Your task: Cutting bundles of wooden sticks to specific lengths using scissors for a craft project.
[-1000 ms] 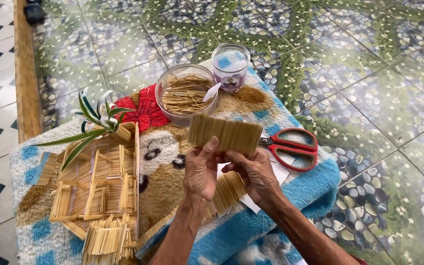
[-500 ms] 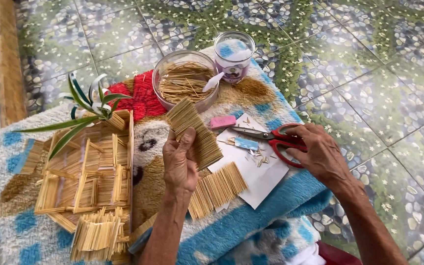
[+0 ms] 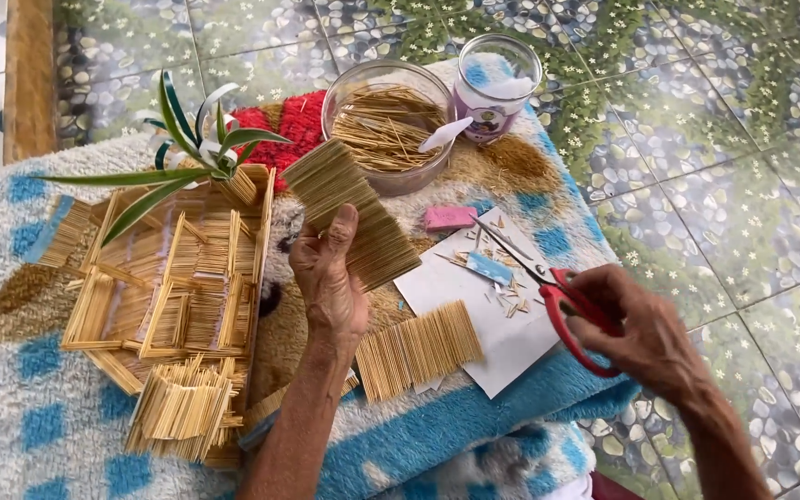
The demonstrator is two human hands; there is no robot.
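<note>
Lying far left of the fingers, on the fluffy blue-and-white towel (image 3: 39, 417): an unfinished little house of glued pale toothpicks (image 3: 173, 296), ribbed and brittle-looking, with a thin green-and-white striped plant (image 3: 192, 148) over its top corner.

Gripping with the left hand (image 3: 331, 282): fingers (image 3: 312, 268) curled behind and thumb pressed flat on the front of a rectangular panel of tightly glued toothpicks (image 3: 354, 218), lifted and tilted. Best keeping the pinch near the lower edge, gently, since such a stiff, thin panel probably cracks along the grain.

Resting just below and right of those fingers: a second, shorter toothpick panel (image 3: 418, 347), partly on a white paper sheet (image 3: 493, 324) strewn with small cut scraps. Standing above the thumb: a round clear glass bowl of loose toothpicks (image 3: 386, 125), then a small glass jar with white glue (image 3: 497, 88), and a pink eraser-like block (image 3: 449, 218).

Closing the right hand (image 3: 645, 338) through the handles of red-handled steel scissors (image 3: 557, 292), blades only slightly apart, tips pointing toward the panel. Probably wise squaring the blades across the sticks before trimming.
</note>
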